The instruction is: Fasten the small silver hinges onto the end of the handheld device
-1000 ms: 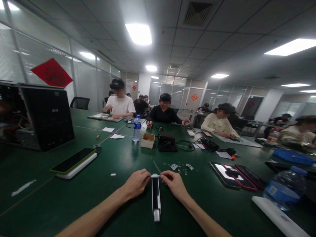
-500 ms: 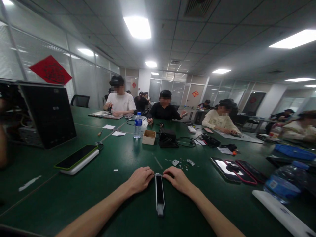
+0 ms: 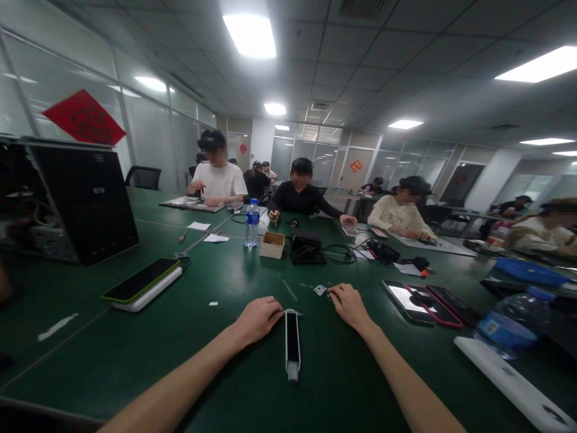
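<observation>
A long narrow device (image 3: 293, 343) with a white rim, a dark middle and a grey near end lies on the green table, pointing away from me. My left hand (image 3: 258, 319) rests on the table beside its far end. Its thumb and fingers are pinched together there; what they hold is hidden. A thin stub sticks out to the right of that end. Farther right, my right hand (image 3: 349, 304) has its fingertips drawn together among small metal parts. A pale metal plate (image 3: 320, 290) lies just left of those fingertips. What the right fingers grip is too small to make out.
Beyond my hands stand a small open box (image 3: 272, 246), a black stand (image 3: 307, 248) and a water bottle (image 3: 252, 224). Phones (image 3: 409, 300) and a large bottle (image 3: 514, 325) are at right. A phone on a white block (image 3: 146, 288) lies left. Several people sit around the table.
My right hand has left the device's far end and moved right and away from me to the small metal parts. My left hand has stayed by the device.
</observation>
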{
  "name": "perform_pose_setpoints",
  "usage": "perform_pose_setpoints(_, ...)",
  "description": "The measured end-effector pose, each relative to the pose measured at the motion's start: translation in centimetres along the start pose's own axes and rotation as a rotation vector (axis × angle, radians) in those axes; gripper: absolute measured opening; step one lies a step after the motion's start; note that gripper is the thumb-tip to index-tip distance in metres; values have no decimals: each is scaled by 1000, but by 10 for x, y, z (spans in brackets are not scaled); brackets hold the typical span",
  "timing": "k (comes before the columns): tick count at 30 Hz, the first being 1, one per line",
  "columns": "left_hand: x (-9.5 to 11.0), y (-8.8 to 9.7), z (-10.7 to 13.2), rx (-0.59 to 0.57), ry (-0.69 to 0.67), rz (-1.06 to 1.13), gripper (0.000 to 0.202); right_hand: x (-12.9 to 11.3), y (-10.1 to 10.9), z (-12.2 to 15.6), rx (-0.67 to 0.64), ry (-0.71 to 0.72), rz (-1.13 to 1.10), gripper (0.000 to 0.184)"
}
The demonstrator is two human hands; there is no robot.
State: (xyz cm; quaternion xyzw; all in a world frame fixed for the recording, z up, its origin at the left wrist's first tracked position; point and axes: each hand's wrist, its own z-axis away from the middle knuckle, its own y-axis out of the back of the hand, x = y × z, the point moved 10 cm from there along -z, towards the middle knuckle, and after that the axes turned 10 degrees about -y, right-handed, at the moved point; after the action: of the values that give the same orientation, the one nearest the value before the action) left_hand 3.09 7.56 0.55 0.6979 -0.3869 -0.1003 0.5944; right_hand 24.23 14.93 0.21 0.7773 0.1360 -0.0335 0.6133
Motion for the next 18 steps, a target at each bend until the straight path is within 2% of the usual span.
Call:
perform_pose_setpoints(7,2,0,-1,4,6,-16,21,7,3,-1,-11,27,53,28)
perform_pose_setpoints(18,0,-1,-1,-5,30,1,22,3,-2,-3,-100,-39,-15,23)
